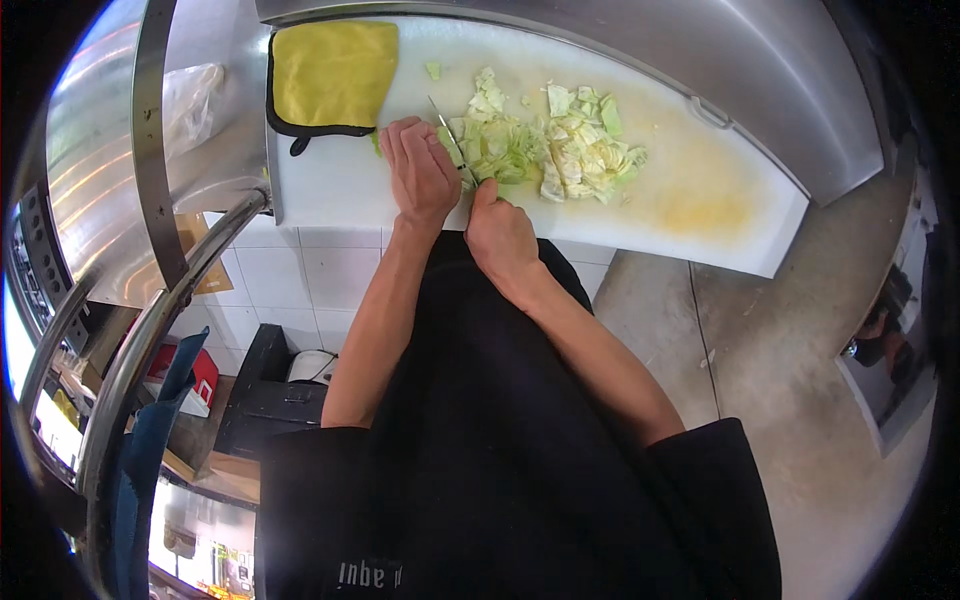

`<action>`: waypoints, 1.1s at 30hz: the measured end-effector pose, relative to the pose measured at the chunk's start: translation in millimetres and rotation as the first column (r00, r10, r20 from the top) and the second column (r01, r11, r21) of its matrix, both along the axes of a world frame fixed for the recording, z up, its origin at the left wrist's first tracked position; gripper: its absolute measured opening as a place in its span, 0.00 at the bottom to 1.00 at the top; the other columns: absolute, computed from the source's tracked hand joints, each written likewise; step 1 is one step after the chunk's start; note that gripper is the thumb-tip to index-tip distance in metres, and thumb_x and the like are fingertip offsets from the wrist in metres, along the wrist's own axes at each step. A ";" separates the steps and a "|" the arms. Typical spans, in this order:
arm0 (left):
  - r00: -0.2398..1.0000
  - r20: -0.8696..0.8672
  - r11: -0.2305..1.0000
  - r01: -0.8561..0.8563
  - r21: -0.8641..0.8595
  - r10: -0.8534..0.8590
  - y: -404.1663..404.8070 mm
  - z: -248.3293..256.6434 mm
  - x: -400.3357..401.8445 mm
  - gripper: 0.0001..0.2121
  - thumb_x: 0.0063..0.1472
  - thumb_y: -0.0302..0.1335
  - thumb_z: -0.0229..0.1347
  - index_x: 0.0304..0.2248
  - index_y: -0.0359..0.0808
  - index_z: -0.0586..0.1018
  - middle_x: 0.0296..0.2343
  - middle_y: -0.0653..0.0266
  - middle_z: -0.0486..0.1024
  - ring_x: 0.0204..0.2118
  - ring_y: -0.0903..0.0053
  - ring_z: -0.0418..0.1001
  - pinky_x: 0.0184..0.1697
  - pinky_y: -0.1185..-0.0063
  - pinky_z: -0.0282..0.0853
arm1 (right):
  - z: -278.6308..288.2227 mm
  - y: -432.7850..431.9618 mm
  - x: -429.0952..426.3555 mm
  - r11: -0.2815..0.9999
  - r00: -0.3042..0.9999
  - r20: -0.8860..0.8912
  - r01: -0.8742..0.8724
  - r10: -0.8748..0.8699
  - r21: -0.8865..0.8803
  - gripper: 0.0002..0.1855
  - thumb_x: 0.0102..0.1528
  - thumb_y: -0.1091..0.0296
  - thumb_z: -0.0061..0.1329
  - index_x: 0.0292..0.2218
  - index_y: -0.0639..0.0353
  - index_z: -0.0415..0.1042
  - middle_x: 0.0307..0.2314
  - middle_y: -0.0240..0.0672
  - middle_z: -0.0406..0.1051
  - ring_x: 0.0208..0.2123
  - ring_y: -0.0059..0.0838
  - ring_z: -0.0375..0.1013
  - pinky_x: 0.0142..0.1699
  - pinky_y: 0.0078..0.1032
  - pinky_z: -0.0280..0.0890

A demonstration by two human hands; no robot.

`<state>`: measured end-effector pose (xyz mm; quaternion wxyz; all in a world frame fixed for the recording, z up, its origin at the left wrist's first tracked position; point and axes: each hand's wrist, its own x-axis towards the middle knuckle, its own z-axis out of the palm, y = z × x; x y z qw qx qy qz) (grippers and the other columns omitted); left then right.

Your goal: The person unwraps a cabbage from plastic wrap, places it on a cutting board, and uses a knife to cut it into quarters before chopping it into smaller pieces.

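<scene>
My right hand (504,232) grips the handle of a kitchen knife (448,129), whose blade points away from me and slightly left. Just left of the blade, my left hand (421,169) has its fingers curled down over a piece of cabbage, mostly hidden beneath it. Chopped pale green cabbage (501,146) lies directly right of the blade. Farther right is a second heap of cut cabbage (581,154), paler and in squarish pieces. Everything rests on a long white cutting board (675,157) with yellowish stains.
A yellow cloth pad with black edging (334,75) lies at the board's left end. Behind the board runs a stainless steel surface (675,52). Metal rails (217,236) stand to my left, with a blue cloth (154,442) hanging there. Concrete floor (675,322) shows at right.
</scene>
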<state>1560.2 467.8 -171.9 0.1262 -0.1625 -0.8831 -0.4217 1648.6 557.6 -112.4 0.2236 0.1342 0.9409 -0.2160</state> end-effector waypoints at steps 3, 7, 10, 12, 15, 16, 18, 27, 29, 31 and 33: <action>1.000 -0.024 1.000 -0.006 -0.001 0.006 0.8 -0.9 -8.3 0.02 0.59 0.19 0.47 0.32 0.32 0.67 0.31 0.54 0.67 0.34 0.58 0.64 0.39 0.67 0.60 | -15.8 6.3 2.9 0.999 0.991 -0.133 -0.014 0.008 -0.046 0.07 0.56 0.72 0.41 0.33 0.68 0.60 0.17 0.54 0.71 0.19 0.52 0.75 0.23 0.41 0.70; 0.995 0.098 0.970 -0.030 0.242 0.006 -9.4 1.6 -2.3 0.01 0.59 0.19 0.46 0.32 0.31 0.69 0.30 0.56 0.68 0.33 0.62 0.65 0.38 0.69 0.61 | 0.0 12.5 4.8 0.994 0.979 -0.201 0.011 -0.033 -0.109 0.08 0.59 0.71 0.40 0.32 0.68 0.59 0.15 0.52 0.70 0.17 0.52 0.73 0.20 0.40 0.68; 0.994 0.089 0.936 0.030 0.351 -0.065 -29.9 6.1 -7.7 0.06 0.56 0.20 0.50 0.34 0.30 0.71 0.36 0.55 0.70 0.37 0.63 0.67 0.43 0.71 0.64 | 26.9 15.3 5.9 0.990 0.955 -0.293 0.008 -0.050 -0.142 0.09 0.61 0.71 0.40 0.31 0.68 0.58 0.14 0.51 0.68 0.16 0.51 0.71 0.18 0.40 0.66; 0.978 -0.007 0.957 0.203 0.209 -0.206 -47.7 20.0 -7.5 0.11 0.52 0.22 0.54 0.36 0.30 0.71 0.40 0.54 0.70 0.41 0.60 0.68 0.46 0.69 0.64 | 42.8 16.2 8.1 0.995 0.954 -0.300 -0.009 -0.023 -0.103 0.10 0.62 0.69 0.39 0.33 0.68 0.59 0.15 0.49 0.70 0.16 0.48 0.73 0.18 0.36 0.68; 0.905 -0.043 0.906 0.424 0.016 -0.423 -68.7 20.3 -5.3 0.20 0.43 0.27 0.63 0.38 0.35 0.74 0.46 0.54 0.68 0.49 0.57 0.67 0.51 0.65 0.64 | 50.1 10.7 11.4 0.998 0.974 -0.225 -0.037 0.023 -0.059 0.09 0.60 0.70 0.41 0.34 0.68 0.60 0.16 0.49 0.70 0.16 0.47 0.74 0.20 0.35 0.69; 0.886 -0.062 0.888 0.459 -0.020 -0.459 -70.2 19.9 -3.4 0.20 0.42 0.27 0.64 0.38 0.36 0.75 0.45 0.56 0.68 0.49 0.58 0.67 0.51 0.65 0.64 | 51.3 8.2 10.6 0.998 0.978 -0.204 -0.059 0.051 -0.032 0.09 0.59 0.71 0.42 0.34 0.68 0.60 0.16 0.49 0.70 0.17 0.47 0.74 0.21 0.35 0.70; 0.868 -0.078 0.871 0.485 -0.074 -0.490 -68.4 18.8 -0.9 0.19 0.40 0.29 0.65 0.36 0.40 0.77 0.44 0.61 0.69 0.49 0.61 0.68 0.50 0.67 0.66 | 52.2 3.8 9.0 0.995 0.983 -0.157 -0.098 0.101 0.026 0.08 0.57 0.72 0.43 0.34 0.68 0.60 0.16 0.48 0.70 0.18 0.46 0.75 0.22 0.35 0.71; 0.846 -0.072 0.845 0.515 -0.148 -0.528 -62.0 12.6 -2.6 0.16 0.46 0.24 0.64 0.37 0.39 0.77 0.42 0.61 0.70 0.47 0.60 0.69 0.48 0.69 0.68 | 55.1 -2.4 -1.2 0.994 0.995 -0.022 -0.099 0.101 0.054 0.06 0.56 0.73 0.41 0.34 0.67 0.61 0.19 0.53 0.73 0.23 0.50 0.77 0.27 0.38 0.73; 0.847 -0.074 0.846 0.513 -0.149 -0.527 -63.8 12.1 -2.4 0.16 0.47 0.25 0.63 0.38 0.41 0.76 0.42 0.62 0.70 0.47 0.62 0.69 0.48 0.70 0.68 | 56.3 -4.6 -1.7 0.993 0.994 -0.027 -0.102 0.104 0.055 0.06 0.56 0.73 0.41 0.34 0.67 0.61 0.19 0.53 0.73 0.23 0.49 0.77 0.27 0.38 0.73; 0.846 -0.075 0.845 0.513 -0.153 -0.527 -63.6 11.7 -3.7 0.15 0.48 0.26 0.62 0.38 0.41 0.76 0.42 0.62 0.70 0.48 0.63 0.69 0.48 0.70 0.68 | 54.8 -4.9 -3.2 0.994 0.994 -0.035 -0.099 0.101 0.056 0.06 0.56 0.73 0.41 0.33 0.67 0.60 0.19 0.52 0.73 0.23 0.49 0.77 0.28 0.38 0.73; 0.848 -0.063 0.844 0.512 -0.162 -0.526 -63.1 11.4 -3.8 0.15 0.49 0.26 0.62 0.38 0.41 0.76 0.42 0.62 0.70 0.48 0.62 0.69 0.48 0.69 0.68 | 51.6 -4.3 -3.6 0.994 0.995 -0.037 -0.096 0.098 0.047 0.06 0.56 0.73 0.41 0.33 0.67 0.60 0.19 0.52 0.73 0.23 0.49 0.77 0.28 0.37 0.73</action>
